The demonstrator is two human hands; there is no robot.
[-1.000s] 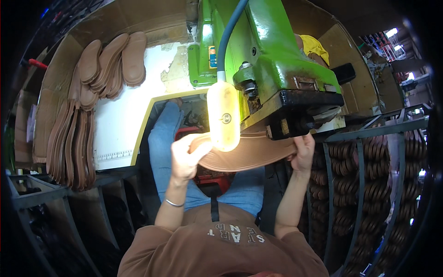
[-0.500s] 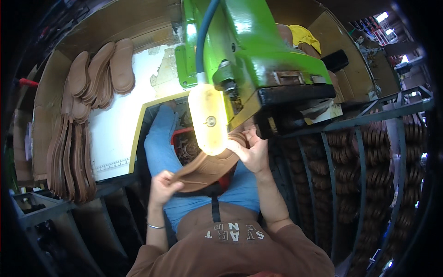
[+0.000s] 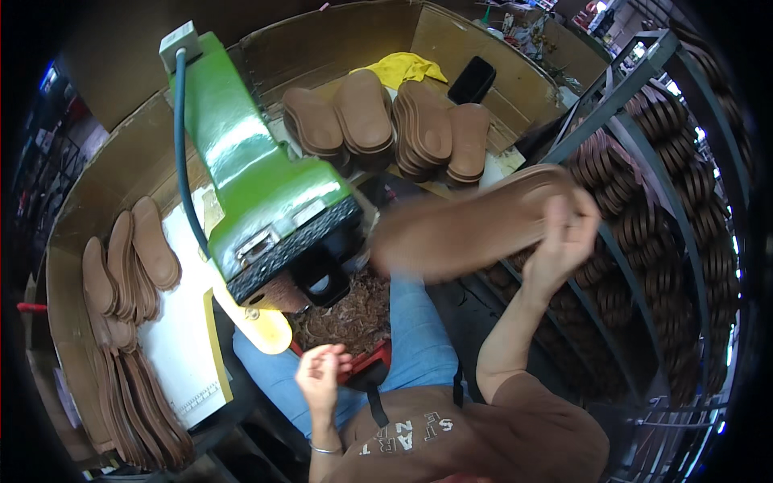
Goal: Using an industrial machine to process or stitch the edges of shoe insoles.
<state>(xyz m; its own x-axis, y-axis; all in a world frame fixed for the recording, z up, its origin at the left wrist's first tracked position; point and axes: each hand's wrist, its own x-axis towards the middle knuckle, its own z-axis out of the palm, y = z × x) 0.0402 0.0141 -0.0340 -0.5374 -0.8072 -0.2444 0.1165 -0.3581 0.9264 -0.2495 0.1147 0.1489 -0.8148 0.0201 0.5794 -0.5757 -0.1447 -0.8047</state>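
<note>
Held out at my right side is a brown shoe sole (image 3: 467, 233), somewhat blurred by motion. My right hand (image 3: 564, 237) grips it near its right end, closed on its edge. Over my lap, my left hand (image 3: 320, 377) is empty, with loosely bent fingers that stand a little apart. It is close to a red bin (image 3: 378, 360) of brown shavings (image 3: 342, 318) between my legs. Above the bin hangs the black head of a green machine (image 3: 258, 177); a yellow lamp (image 3: 268, 328) sits at its lower left.
Stacked soles (image 3: 366, 117) stand behind the machine, near a yellow cloth (image 3: 400, 68) and a black case (image 3: 473, 79). More soles (image 3: 133, 394) lie on the left beside a white board (image 3: 181, 338). A metal rack (image 3: 620, 270) full of soles rises at my right. Cardboard walls (image 3: 338, 40) border the bench.
My left hand has let go of the sole. My right hand has carried it up and to the right. The view has turned right, bringing the stacks behind the machine into sight.
</note>
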